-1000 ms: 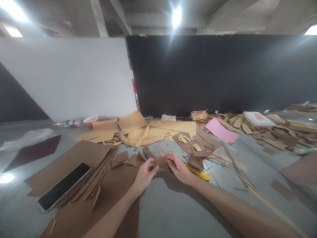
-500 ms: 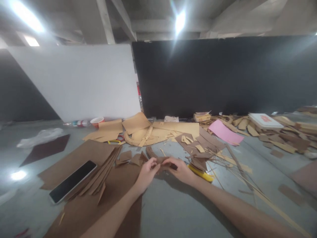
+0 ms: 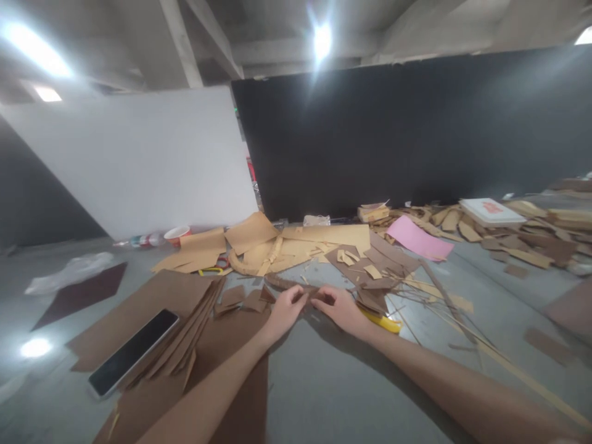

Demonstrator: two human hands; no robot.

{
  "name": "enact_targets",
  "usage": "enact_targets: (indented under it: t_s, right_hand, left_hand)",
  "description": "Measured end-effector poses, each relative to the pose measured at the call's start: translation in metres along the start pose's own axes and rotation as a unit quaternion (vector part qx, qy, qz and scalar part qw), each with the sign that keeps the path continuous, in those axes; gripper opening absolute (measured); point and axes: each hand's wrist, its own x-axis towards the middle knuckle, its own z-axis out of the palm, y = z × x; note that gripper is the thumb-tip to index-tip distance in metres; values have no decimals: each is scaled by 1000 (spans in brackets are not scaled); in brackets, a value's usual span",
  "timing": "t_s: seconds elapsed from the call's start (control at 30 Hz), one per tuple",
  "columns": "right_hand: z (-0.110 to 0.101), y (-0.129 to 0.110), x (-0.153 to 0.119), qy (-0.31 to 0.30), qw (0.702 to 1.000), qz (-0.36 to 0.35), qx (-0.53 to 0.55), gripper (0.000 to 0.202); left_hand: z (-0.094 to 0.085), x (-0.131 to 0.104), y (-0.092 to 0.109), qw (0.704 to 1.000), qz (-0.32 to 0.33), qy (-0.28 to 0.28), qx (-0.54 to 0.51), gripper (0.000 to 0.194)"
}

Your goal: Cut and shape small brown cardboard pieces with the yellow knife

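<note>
Both hands pinch a curved brown paper strip [image 3: 280, 283] low over the middle of the grey table. My left hand [image 3: 287, 309] is closed with thumb and fingertips together on it; one end of the strip curves out beyond these fingers, away from me. Close beside it, my right hand [image 3: 341, 310] is closed on the strip as well. The fingers cover part of the strip. A yellow object [image 3: 386, 322], perhaps a tool handle, lies just right of my right wrist, partly under brown scraps [image 3: 372, 300]. Small brown paper pieces [image 3: 232, 296] lie left of my left hand.
A phone [image 3: 134, 353] rests on stacked brown sheets [image 3: 152, 302] at left. Tan sheets [image 3: 330, 236] and a braided-looking tan ring [image 3: 272, 256] lie ahead, near scissors [image 3: 213, 270]. Right are pink paper [image 3: 419, 237], thin strips [image 3: 499, 364] and a white box [image 3: 493, 211]. Upright panels [image 3: 407, 135] stand behind.
My hands have turned slightly and come lower, fingertips closer together, still on the strip. More of its curved end shows to the left. The camera view has tilted slightly.
</note>
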Motion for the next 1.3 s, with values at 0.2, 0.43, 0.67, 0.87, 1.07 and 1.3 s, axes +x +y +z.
enact_targets:
  t_s: [0.2,0.43,0.67,0.87,1.07,1.3]
  right_hand:
    - [-1,0,-1,-26,999,-5,30,31]
    - [-6,-1,0,-1,999,-37,34,32]
    - [-8,2,-2,6,998,17,61,40]
    - [-7,1,-3,20,994,40,101,38]
    - [-7,1,-3,24,991,43,127,41]
    - [-8,-1,-6,2,992,44,116,38]
  left_hand:
    - [-6,-8,4,999,-5,-27,-27,41]
    - [-6,-6,-2,998,-20,-15,-56,41]
    - [-7,-6,-1,994,-31,-49,-90,37]
    - [-7,-8,3,996,-24,-57,-68,40]
    - [-6,-13,9,994,-17,-95,-61,41]
    - [-5,-14,7,996,6,-88,11,36]
